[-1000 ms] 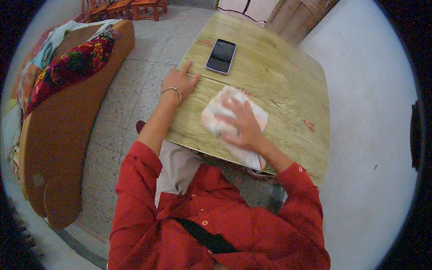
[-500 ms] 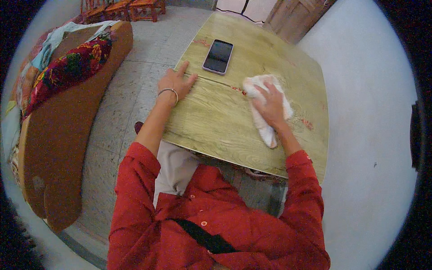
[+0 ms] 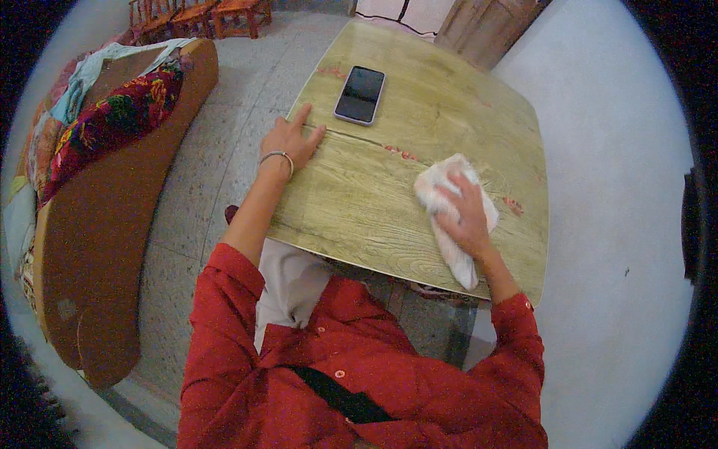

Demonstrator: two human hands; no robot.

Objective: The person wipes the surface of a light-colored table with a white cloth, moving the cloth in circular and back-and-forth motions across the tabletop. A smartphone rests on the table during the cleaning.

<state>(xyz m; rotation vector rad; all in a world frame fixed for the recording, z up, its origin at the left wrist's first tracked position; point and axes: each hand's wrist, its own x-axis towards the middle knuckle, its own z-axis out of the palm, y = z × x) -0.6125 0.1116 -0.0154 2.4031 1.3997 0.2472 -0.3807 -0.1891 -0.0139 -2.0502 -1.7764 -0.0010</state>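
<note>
My right hand presses down on a crumpled white cloth on the right part of the wood-patterned table. Its fingers curl over the cloth, slightly smeared by motion, and one end of the cloth trails toward the near edge. My left hand, a bracelet at its wrist, rests on the table's left edge. Its fingers are spread and it holds nothing. A dark-screened phone in a pale case lies face up just beyond my left hand.
A white wall runs close along the table's right side. On the left stands a brown sofa with a red patterned cloth over it. Wooden chairs stand at the far left, and a wooden door is beyond the table.
My right hand has slid the cloth toward me and a little to the right. My left hand has stayed at the table's edge, and the phone lies where it was.
</note>
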